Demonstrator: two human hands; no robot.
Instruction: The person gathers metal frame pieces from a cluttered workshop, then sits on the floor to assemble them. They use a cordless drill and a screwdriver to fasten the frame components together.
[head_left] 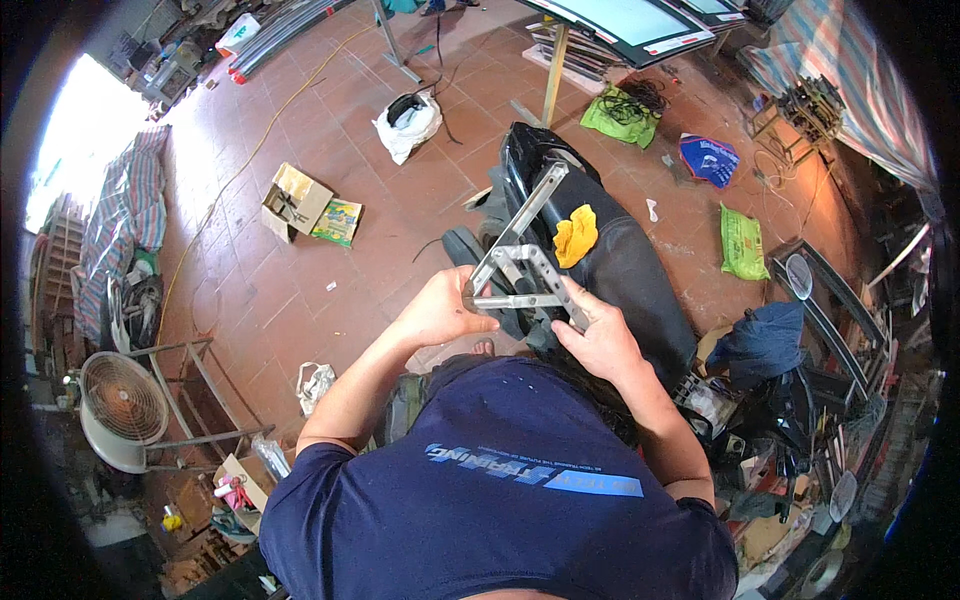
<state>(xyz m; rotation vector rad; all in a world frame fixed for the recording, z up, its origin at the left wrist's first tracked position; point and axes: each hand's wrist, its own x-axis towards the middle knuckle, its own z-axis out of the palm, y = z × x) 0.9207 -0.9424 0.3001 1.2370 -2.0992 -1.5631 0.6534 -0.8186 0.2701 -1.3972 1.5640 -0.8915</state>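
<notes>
Both of my hands hold a silver metal linkage of flat pivoting bars, which looks like a window friction hinge. Its bars are spread apart, and one long bar points away from me. My left hand grips the left corner of the linkage, fingers closed and partly hidden. At the right end, my right hand pinches a bar between thumb and fingers. Beneath and beyond the linkage stands a motorbike with a black seat. A yellow cloth lies on that seat, close to the linkage.
A cardboard box lies open on the tiled floor. Farther off is a white sack. A round fan and a metal frame stand at left. Green bags and dark metal profiles are at right.
</notes>
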